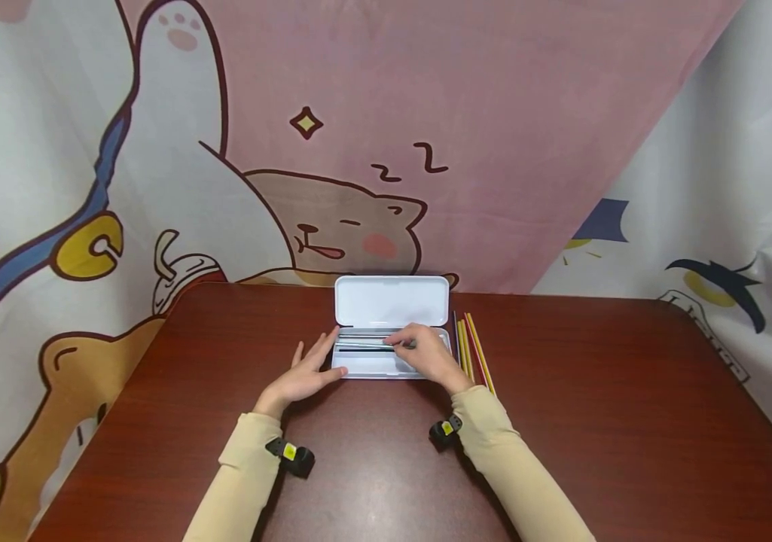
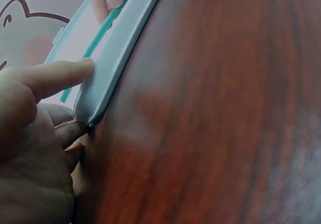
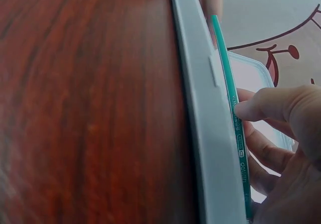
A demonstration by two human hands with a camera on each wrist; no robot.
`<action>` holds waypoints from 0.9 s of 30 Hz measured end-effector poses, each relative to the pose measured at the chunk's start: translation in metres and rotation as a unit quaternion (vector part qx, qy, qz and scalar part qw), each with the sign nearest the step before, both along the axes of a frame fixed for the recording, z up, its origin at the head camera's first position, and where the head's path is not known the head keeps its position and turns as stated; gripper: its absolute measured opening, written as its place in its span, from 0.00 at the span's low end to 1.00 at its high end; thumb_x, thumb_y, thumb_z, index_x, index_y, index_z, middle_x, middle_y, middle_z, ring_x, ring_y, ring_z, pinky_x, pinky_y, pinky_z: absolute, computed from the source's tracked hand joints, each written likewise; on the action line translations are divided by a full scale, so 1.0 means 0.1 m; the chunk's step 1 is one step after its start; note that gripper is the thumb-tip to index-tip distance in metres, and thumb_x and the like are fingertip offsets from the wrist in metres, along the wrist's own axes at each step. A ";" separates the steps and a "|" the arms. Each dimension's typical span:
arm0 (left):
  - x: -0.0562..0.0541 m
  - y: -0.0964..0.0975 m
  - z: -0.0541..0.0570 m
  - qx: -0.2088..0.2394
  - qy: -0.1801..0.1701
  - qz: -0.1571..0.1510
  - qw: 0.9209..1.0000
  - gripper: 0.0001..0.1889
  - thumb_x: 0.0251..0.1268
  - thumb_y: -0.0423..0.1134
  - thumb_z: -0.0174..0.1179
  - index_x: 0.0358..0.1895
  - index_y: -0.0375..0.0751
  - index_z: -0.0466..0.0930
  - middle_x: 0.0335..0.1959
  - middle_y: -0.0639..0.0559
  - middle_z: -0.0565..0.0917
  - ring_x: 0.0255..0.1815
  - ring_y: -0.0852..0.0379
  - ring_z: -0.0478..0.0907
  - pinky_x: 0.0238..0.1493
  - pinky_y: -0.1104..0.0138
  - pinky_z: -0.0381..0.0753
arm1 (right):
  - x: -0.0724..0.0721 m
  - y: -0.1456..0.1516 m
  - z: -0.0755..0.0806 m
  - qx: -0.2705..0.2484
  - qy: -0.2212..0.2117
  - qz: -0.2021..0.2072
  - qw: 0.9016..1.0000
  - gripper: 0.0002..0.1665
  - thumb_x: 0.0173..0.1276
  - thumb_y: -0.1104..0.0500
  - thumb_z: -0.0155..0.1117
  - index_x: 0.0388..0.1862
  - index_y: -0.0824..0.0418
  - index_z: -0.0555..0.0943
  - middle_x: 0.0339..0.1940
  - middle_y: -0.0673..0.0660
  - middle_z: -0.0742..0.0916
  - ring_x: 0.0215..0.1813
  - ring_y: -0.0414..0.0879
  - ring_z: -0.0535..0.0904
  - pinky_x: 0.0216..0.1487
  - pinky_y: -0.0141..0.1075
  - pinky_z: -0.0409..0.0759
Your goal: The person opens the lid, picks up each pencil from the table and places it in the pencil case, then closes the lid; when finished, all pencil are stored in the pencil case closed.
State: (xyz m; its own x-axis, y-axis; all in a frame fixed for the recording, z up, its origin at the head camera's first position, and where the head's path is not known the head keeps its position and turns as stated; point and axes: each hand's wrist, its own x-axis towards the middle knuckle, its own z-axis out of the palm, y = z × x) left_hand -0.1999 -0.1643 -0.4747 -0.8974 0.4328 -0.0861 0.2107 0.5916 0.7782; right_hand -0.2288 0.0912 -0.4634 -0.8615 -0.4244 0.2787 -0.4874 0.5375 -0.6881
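Observation:
An open white pencil case [image 1: 368,366] lies on the table, its lid [image 1: 392,301] tipped up at the back. My right hand [image 1: 429,354] is over the case's right half and pinches a green pencil [image 3: 241,146] between thumb and fingers. The pencil runs lengthwise along the case, close over its front wall in the wrist views. At the case's left end, my left hand [image 1: 300,380] touches the case with fingers spread. Its straight thumb [image 2: 70,76] rests at the front rim, and the other fingers lie against the end. Slim, pencil-like lines show in the case's back part.
Right of the case, several pencils [image 1: 470,346] in yellow, red and a dark colour lie side by side, partly behind my right wrist. A brown wooden table [image 1: 602,421] bears everything. A printed cartoon cloth [image 1: 494,113] hangs behind the table's far edge.

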 end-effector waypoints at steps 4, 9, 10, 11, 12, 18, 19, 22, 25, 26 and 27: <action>0.00 0.00 0.00 -0.001 -0.001 -0.003 1.000 0.41 0.71 0.44 0.54 0.77 0.36 0.41 0.78 0.41 0.45 0.77 0.42 0.37 0.68 0.47 0.19 | -0.01 -0.01 -0.03 0.020 -0.006 -0.002 1.000 0.13 0.58 0.70 0.63 0.40 0.63 0.89 0.38 0.56 0.87 0.40 0.47 0.81 0.42 0.39 0.78; 0.00 0.01 0.01 0.003 -0.003 -0.001 1.000 0.41 0.70 0.43 0.54 0.77 0.36 0.41 0.78 0.41 0.45 0.77 0.42 0.37 0.68 0.47 0.19 | -0.01 0.01 -0.04 0.016 -0.008 -0.009 1.000 0.12 0.59 0.70 0.63 0.41 0.63 0.88 0.39 0.57 0.87 0.42 0.49 0.81 0.44 0.40 0.79; 0.00 0.00 0.01 0.002 -0.002 -0.001 1.000 0.41 0.70 0.44 0.54 0.77 0.36 0.41 0.78 0.41 0.45 0.77 0.42 0.37 0.68 0.47 0.19 | 0.00 0.02 -0.04 0.012 -0.007 -0.011 1.000 0.12 0.59 0.70 0.63 0.41 0.64 0.88 0.39 0.57 0.87 0.42 0.49 0.82 0.44 0.41 0.79; 0.00 0.00 0.01 0.000 -0.002 -0.001 1.000 0.41 0.70 0.44 0.54 0.77 0.36 0.41 0.78 0.41 0.45 0.77 0.42 0.37 0.68 0.47 0.20 | 0.00 0.03 -0.03 0.009 -0.007 -0.013 1.000 0.12 0.60 0.70 0.64 0.41 0.64 0.88 0.40 0.57 0.87 0.43 0.49 0.82 0.45 0.42 0.79; 0.00 0.00 0.01 -0.002 -0.002 -0.001 1.000 0.41 0.70 0.44 0.54 0.77 0.36 0.41 0.78 0.41 0.45 0.77 0.42 0.37 0.68 0.47 0.20 | 0.00 0.04 -0.03 0.006 -0.009 -0.017 1.000 0.11 0.60 0.70 0.64 0.41 0.64 0.88 0.40 0.57 0.87 0.44 0.50 0.82 0.46 0.42 0.79; 0.00 0.01 0.00 -0.002 0.000 0.001 1.000 0.41 0.70 0.43 0.55 0.77 0.35 0.41 0.78 0.41 0.45 0.77 0.41 0.37 0.68 0.47 0.20 | 0.03 0.13 0.00 -0.005 -0.009 -0.042 0.999 0.10 0.60 0.69 0.65 0.40 0.63 0.88 0.41 0.57 0.87 0.46 0.50 0.82 0.48 0.45 0.78; 0.00 0.01 0.00 -0.001 0.000 0.001 1.000 0.41 0.70 0.43 0.55 0.77 0.35 0.41 0.78 0.41 0.46 0.77 0.41 0.37 0.68 0.47 0.20 | 0.04 0.15 0.01 -0.007 -0.006 -0.043 0.999 0.10 0.60 0.69 0.65 0.40 0.63 0.88 0.40 0.57 0.87 0.46 0.50 0.82 0.48 0.45 0.78; 0.00 0.01 0.00 0.001 -0.001 0.000 1.000 0.41 0.70 0.43 0.55 0.77 0.35 0.41 0.78 0.41 0.45 0.77 0.41 0.37 0.68 0.47 0.20 | 0.08 0.21 0.01 -0.014 0.002 -0.045 0.999 0.10 0.59 0.69 0.66 0.39 0.63 0.88 0.40 0.57 0.88 0.46 0.51 0.82 0.49 0.46 0.78; 0.00 0.00 0.00 0.001 -0.001 -0.001 1.000 0.41 0.70 0.43 0.55 0.77 0.35 0.41 0.78 0.41 0.45 0.77 0.41 0.37 0.68 0.47 0.20 | 0.11 0.28 0.02 -0.032 0.001 -0.043 0.999 0.10 0.59 0.70 0.65 0.39 0.64 0.87 0.40 0.57 0.87 0.47 0.52 0.81 0.50 0.46 0.77; 0.00 0.00 0.00 0.001 0.000 -0.001 1.000 0.41 0.70 0.44 0.55 0.77 0.35 0.41 0.78 0.41 0.45 0.77 0.41 0.37 0.68 0.47 0.20 | 0.12 0.30 0.01 -0.037 0.001 -0.044 0.998 0.10 0.59 0.70 0.65 0.39 0.64 0.87 0.40 0.57 0.87 0.47 0.52 0.81 0.50 0.46 0.76; -0.01 0.00 0.00 0.001 0.001 -0.001 1.000 0.41 0.70 0.44 0.55 0.77 0.35 0.41 0.78 0.41 0.45 0.77 0.41 0.37 0.68 0.47 0.20 | 0.13 0.33 0.01 -0.041 0.001 -0.045 0.998 0.10 0.59 0.71 0.65 0.39 0.65 0.87 0.40 0.57 0.87 0.47 0.52 0.81 0.49 0.46 0.76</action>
